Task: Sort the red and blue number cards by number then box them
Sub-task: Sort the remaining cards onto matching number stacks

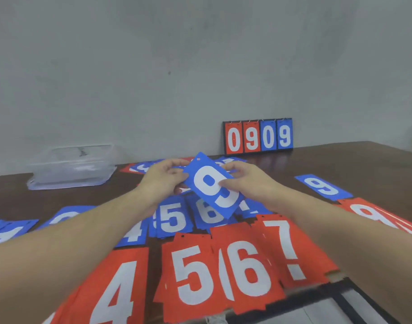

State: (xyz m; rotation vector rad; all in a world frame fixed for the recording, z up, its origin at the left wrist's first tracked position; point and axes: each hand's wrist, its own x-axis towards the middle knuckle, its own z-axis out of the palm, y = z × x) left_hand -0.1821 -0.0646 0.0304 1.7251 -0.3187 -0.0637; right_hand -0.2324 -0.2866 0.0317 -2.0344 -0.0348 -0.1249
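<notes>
Nearest you, red piles 4 to 7 (223, 272) front the blue piles. Sorting step: your left hand (163, 181) and right hand (249, 181) pinch a blue 9 card (212, 185) aloft; next, lay it on the blue 9 (323, 186), far right. Clear box (71, 169) waits far left.

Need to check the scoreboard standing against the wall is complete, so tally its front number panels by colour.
Red panels: 2
Blue panels: 2
Total: 4
</notes>
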